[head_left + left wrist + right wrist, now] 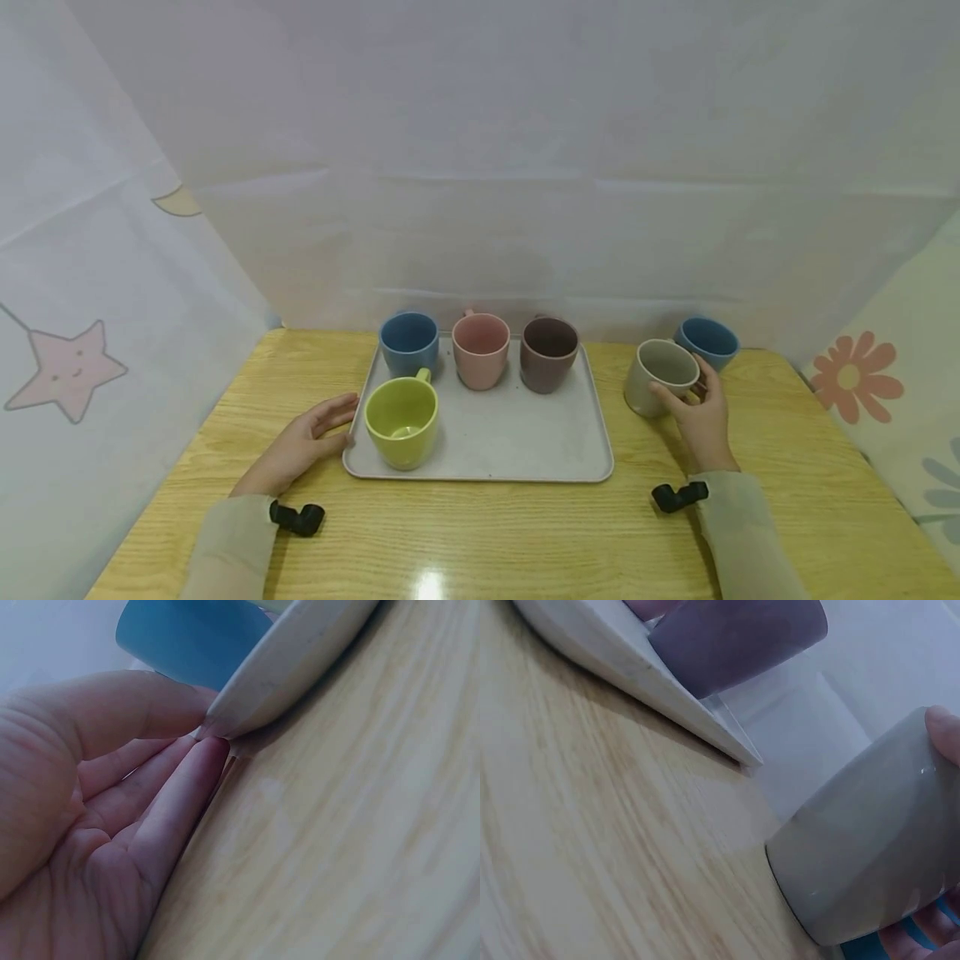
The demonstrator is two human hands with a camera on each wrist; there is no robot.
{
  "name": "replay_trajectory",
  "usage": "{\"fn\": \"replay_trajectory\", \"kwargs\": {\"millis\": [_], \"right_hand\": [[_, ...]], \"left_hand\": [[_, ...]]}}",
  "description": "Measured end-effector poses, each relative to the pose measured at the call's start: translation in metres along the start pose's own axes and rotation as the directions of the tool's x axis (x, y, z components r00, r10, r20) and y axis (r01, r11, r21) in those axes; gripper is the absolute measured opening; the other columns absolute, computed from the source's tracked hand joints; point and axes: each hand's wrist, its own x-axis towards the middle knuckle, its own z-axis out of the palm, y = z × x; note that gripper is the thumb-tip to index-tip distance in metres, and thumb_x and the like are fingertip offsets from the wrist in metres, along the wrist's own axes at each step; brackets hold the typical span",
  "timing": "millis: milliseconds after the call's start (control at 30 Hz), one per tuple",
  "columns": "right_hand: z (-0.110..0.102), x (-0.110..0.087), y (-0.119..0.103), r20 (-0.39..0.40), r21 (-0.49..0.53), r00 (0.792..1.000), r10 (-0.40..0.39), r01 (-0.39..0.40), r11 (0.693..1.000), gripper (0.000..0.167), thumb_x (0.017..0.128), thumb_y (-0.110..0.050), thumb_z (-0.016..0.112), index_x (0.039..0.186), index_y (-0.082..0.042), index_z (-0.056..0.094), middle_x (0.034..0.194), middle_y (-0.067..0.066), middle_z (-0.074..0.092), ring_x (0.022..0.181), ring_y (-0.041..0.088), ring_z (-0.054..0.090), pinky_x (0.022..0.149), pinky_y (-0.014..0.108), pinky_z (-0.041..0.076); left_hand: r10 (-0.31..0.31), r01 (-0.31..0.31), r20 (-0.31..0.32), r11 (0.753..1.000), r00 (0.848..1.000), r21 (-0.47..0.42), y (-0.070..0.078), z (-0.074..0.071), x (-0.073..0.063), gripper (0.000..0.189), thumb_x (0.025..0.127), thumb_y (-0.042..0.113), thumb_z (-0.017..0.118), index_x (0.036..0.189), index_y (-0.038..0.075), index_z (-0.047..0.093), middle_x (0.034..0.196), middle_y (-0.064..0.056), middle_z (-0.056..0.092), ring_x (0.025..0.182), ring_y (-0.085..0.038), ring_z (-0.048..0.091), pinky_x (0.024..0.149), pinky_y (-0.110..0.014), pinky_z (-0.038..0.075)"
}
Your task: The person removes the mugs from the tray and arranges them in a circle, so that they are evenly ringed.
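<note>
My right hand point(705, 415) grips a grey mug point(651, 384), thumb at its near rim and fingers round its right side. In the right wrist view, the grey mug point(870, 840) has its base close to the wooden surface. Behind it and to the right is a blue mug point(708, 337), partly hidden. My left hand point(300, 446) lies beside the left edge of a pale tray point(517, 450). In the left wrist view, its fingertips point(214, 754) touch the tray's rim point(292, 656), fingers fairly straight. A yellow-green mug point(403, 425) stands on the tray nearest this hand.
Along the tray's back are another blue mug point(408, 343), a pink mug point(481, 354) and a dark mauve mug point(548, 357). The wooden table point(480, 542) extends around the tray. A pale cloth point(480, 208) hangs behind it.
</note>
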Motion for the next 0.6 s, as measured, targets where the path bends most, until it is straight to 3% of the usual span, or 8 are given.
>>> {"fn": "replay_trajectory", "kwargs": {"millis": [167,333,467,600], "right_hand": [[-0.004,-0.001,-0.009,0.016,0.013,1.0,-0.003,0.003,1.0,0.091,0.092,-0.016,0.078,0.162,-0.017,0.021,0.154,0.01,0.034,0.134,0.018,0.036,0.102,0.015,0.039],[-0.003,-0.004,-0.022,-0.026,0.01,0.992,-0.125,0.125,0.992,0.082,0.092,-0.014,0.076,0.159,-0.012,0.029,0.155,0.013,0.033,0.143,0.025,0.034,0.114,0.02,0.033],[0.005,-0.007,-0.033,-0.081,0.007,0.96,-0.267,0.269,0.963,0.069,0.089,-0.003,0.077,0.149,-0.002,0.043,0.145,0.009,0.042,0.139,0.024,0.04,0.118,0.026,0.03],[0.017,-0.013,-0.043,-0.079,0.047,0.917,-0.391,0.395,0.918,0.061,0.086,0.01,0.074,0.141,0.008,0.049,0.135,0.0,0.046,0.13,0.016,0.045,0.115,0.025,0.034]], "left_hand": [[-0.008,0.009,0.006,1.0,1.0,-0.015,-0.001,0.0,0.0,0.077,0.096,0.018,0.072,0.159,0.004,0.029,0.162,-0.02,0.032,0.146,-0.04,0.031,0.098,-0.014,0.043],[-0.011,0.011,0.005,1.0,1.0,-0.011,0.0,0.0,-0.001,0.077,0.097,0.018,0.072,0.159,0.003,0.029,0.162,-0.02,0.032,0.146,-0.04,0.031,0.097,-0.014,0.043],[-0.009,0.009,0.005,1.0,1.0,-0.008,0.001,0.0,0.0,0.077,0.096,0.019,0.072,0.159,0.004,0.029,0.161,-0.02,0.033,0.146,-0.04,0.031,0.097,-0.013,0.043],[-0.007,0.007,0.007,1.0,1.0,-0.009,-0.001,-0.001,0.0,0.077,0.096,0.019,0.072,0.159,0.004,0.029,0.161,-0.02,0.033,0.146,-0.04,0.031,0.098,-0.014,0.043]]}}
